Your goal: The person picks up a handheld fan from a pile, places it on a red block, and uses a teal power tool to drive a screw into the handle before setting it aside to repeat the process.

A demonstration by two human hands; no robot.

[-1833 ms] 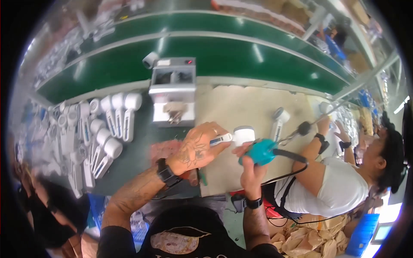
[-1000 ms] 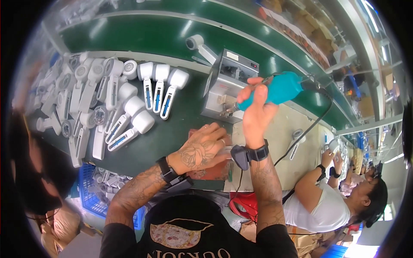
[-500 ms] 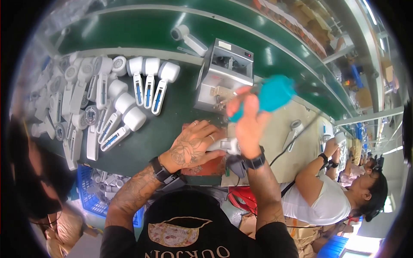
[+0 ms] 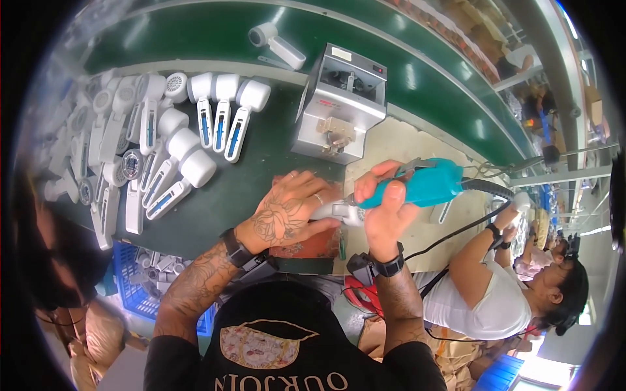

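Observation:
My left hand [image 4: 285,210] lies over a white plastic housing [image 4: 339,211], its thumb and fingers closed round it against a reddish-brown pad [image 4: 306,253]. Much of the housing is hidden under my hands; it resembles the long-handled, round-headed units on the bench. My right hand [image 4: 386,212] grips a teal electric screwdriver [image 4: 432,182], tilted nearly flat, with its cable trailing to the right. The screwdriver's dark nose is at the upper edge of the housing. Whether the bit touches it, I cannot tell.
A grey metal screw feeder [image 4: 339,107] stands beyond my hands. Many white round-headed units [image 4: 176,169] crowd the left bench, several with blue strips. A blue crate [image 4: 140,300] of white parts sits below. Another person [image 4: 482,280] works at right, near a black cable [image 4: 450,231].
My right hand has brought the screwdriver away from the feeder's front, down and toward me to the housing. The left hand keeps its hold.

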